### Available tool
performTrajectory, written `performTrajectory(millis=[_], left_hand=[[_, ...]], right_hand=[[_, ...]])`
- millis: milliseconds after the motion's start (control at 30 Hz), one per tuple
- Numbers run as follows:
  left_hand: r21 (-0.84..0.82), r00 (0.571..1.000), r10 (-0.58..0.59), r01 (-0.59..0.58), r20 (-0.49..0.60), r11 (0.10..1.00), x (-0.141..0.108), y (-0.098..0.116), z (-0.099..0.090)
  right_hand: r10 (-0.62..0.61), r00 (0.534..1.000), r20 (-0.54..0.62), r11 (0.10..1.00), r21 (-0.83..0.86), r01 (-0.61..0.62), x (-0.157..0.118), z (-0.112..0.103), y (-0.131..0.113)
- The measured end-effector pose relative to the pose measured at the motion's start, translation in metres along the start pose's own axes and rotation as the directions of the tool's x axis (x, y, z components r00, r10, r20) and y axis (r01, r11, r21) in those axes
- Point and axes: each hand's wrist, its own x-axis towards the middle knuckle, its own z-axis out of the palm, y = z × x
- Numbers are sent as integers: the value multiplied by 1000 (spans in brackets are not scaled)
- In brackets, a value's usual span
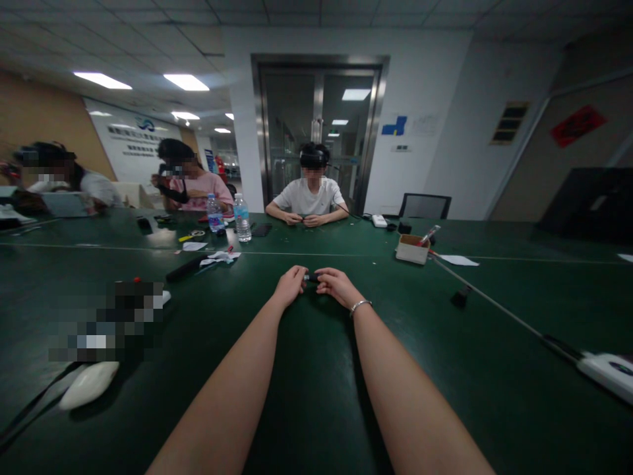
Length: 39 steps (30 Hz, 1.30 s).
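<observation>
Above the green table, a small black object with a pale, shiny end (pixel 312 278) spans the gap between my fingertips; it is too small to name its kind. My left hand (pixel 289 286) pinches its pale end. The dark end sits in the closed fingers of my right hand (pixel 338 287), which has a silver bracelet (pixel 360 307) at the wrist. Both forearms stretch forward, and the hands are nearly touching.
Left on the table (pixel 316 396) are a white computer mouse (pixel 90 386), a black umbrella-like roll (pixel 186 268) and water bottles (pixel 242 219). To the right stand a small box (pixel 412 249) and a white power strip (pixel 606 371) with its cable. A person (pixel 312 194) sits opposite; others sit left.
</observation>
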Motion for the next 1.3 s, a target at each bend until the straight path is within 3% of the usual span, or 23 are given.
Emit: performTrajectory(millis=[167,333,467,700,900,1033,1133,1300], left_hand=[[-46,996,74,-72,40,996,2,-4,-3],[64,995,58,-63,83,996,3,-8,-1],[22,999,14,-15,47,1000,2,-5,1],[-38,999,37,-36,22,999,1,-1,-3],[94,997,52,-58,64,994,3,-6,-1],[-9,998,-12,12,62,1000,3,-5,-1],[-84,999,9,-6,46,996,3,-3,-4],[-41,1000,8,-6,29,999,1,0,-5]], right_hand=[[6,1000,10,1000,-11,-6,0,1,0],[2,1000,24,1000,-14,-1,-2,2,-1],[-1,1000,7,1000,-2,1,-1,1,-1],[4,1000,15,1000,-12,-4,-1,0,0],[5,999,41,1000,-28,-4,-1,1,0],[8,1000,22,1000,-18,-7,0,1,0],[1,1000,7,1000,1,-1,-1,1,-1],[0,1000,9,1000,-20,1,-1,1,0]])
